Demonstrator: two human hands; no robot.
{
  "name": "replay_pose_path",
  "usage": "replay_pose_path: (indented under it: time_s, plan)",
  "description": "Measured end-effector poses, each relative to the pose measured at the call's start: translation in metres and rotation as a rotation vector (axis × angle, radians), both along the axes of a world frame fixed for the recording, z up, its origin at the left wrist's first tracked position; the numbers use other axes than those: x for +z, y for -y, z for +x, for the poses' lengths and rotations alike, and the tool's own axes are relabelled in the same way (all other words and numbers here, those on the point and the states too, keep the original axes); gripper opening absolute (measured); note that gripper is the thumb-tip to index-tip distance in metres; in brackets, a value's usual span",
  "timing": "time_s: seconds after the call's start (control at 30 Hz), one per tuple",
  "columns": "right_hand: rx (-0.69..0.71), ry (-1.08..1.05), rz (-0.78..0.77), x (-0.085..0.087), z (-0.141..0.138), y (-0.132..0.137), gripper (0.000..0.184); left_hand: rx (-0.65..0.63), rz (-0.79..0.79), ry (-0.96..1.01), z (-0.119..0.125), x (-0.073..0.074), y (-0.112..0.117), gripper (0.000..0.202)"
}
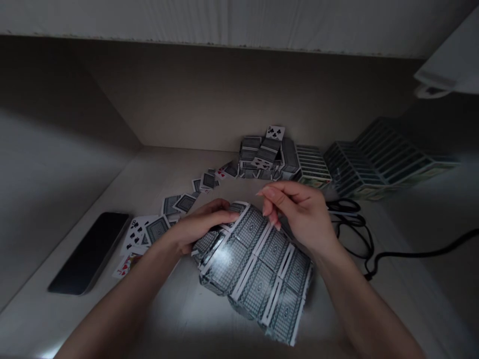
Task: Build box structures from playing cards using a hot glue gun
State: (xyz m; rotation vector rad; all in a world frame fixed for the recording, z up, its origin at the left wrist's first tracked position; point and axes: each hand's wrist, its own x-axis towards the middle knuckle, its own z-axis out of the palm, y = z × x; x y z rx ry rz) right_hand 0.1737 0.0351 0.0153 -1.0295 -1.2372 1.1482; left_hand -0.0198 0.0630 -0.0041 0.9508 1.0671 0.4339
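Note:
A structure of joined playing cards [258, 269], its dark patterned backs facing up with white edges between them, is tilted in front of me. My left hand [209, 219] is closed on its upper left end, thumb on top and fingers partly hidden beneath. Above its upper edge is my right hand [295, 209], thumb and forefinger pressed together in a pinch. Whatever may lie between those fingertips is too small to make out. The right hand's lower fingers are close to the cards; I cannot tell whether they touch.
Loose playing cards [157, 229] lie scattered left of my hands, beside a black phone [90, 252]. More folded cards [262, 152] are piled at the back wall. Card-box rows [377, 159] stand at the right. Scissors [344, 205] and a black cable [419, 254] lie at the right.

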Motion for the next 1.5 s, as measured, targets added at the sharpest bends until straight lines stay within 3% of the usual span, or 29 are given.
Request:
replay_pose_path:
  time_s: [0.27,0.6,0.9,1.03,1.33,1.5]
  plan:
    - [0.054,-0.004,-0.007,-0.0003,0.0001,0.0014,0.011,-0.005,-0.024,0.020,-0.0004,-0.0010,-0.0021,0.035]
    - [0.290,-0.093,-0.134,0.0024,0.0048,0.0028,0.031,0.001,-0.035,0.005,-0.0004,-0.0001,-0.0026,0.038]
    - [0.413,-0.195,-0.177,0.0015,0.0063,0.0012,0.013,-0.028,-0.044,0.011,-0.0022,-0.0031,-0.0036,0.038]
    - [0.351,-0.151,-0.138,-0.0007,0.0049,0.0030,0.017,-0.017,-0.024,0.015,-0.0022,-0.0045,-0.0036,0.034]
    - [0.048,-0.031,0.014,0.0003,0.0075,0.0020,0.039,-0.026,-0.010,0.024,-0.0024,-0.0041,-0.0029,0.036]
    - [0.026,0.011,0.043,0.0014,0.0076,0.0013,0.047,-0.048,-0.011,0.028,-0.0026,-0.0019,-0.0020,0.031]
